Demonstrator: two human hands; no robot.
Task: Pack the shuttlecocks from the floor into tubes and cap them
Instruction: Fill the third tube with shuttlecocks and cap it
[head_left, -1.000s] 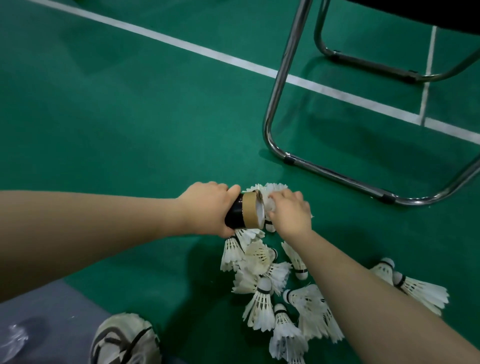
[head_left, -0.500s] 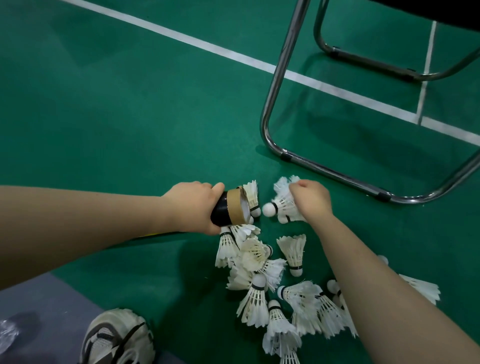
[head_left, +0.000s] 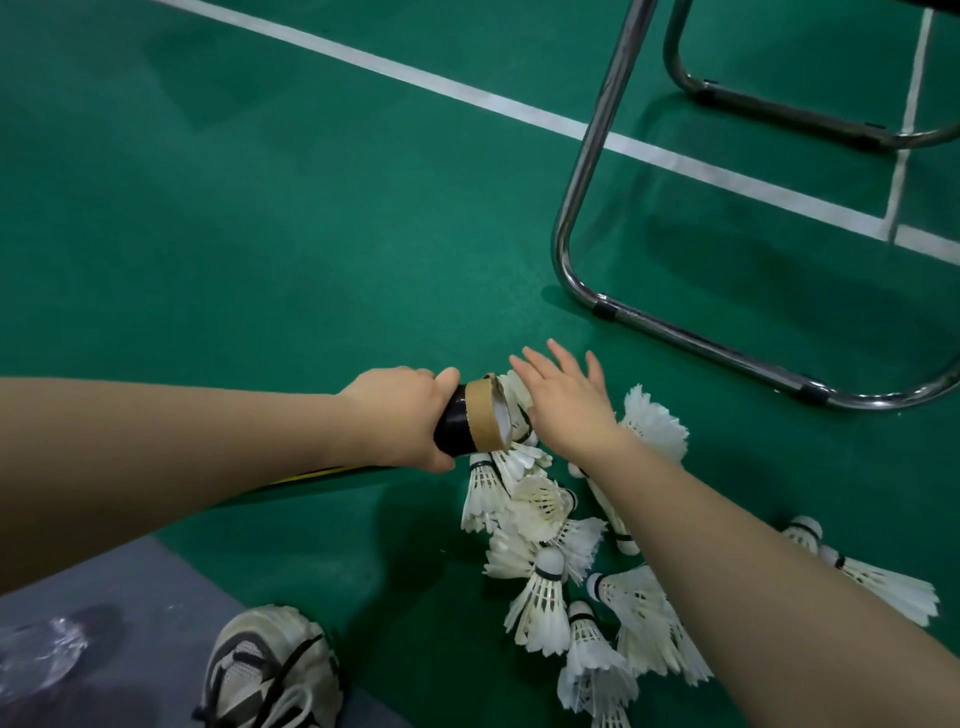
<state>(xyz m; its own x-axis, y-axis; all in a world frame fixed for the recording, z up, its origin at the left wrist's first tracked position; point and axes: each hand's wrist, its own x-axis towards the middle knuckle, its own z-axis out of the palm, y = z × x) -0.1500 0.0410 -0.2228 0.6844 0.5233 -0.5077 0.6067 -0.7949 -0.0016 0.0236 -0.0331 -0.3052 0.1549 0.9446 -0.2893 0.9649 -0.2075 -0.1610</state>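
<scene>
My left hand (head_left: 397, 415) grips a black tube (head_left: 457, 428) with a brown taped rim near its open end, held level just above the green floor, mouth pointing right. My right hand (head_left: 563, 402) is flat with its fingers spread, palm against the tube's mouth, where white feathers of a shuttlecock (head_left: 511, 395) show between palm and rim. Several white shuttlecocks (head_left: 540, 597) lie in a heap on the floor below and right of the tube. Two more shuttlecocks (head_left: 878, 582) lie beyond my right forearm.
A chrome chair frame (head_left: 675, 327) stands on the floor just beyond my right hand. White court lines (head_left: 467, 96) cross the far floor. A sneaker (head_left: 270, 670) sits at the bottom left on a grey mat (head_left: 156, 597), beside crumpled clear plastic (head_left: 36, 654).
My right hand held a shuttlecock by its feathers, cork toward the tube. It has since moved left to the tube's mouth and opened flat against it. The tube has barely shifted.
</scene>
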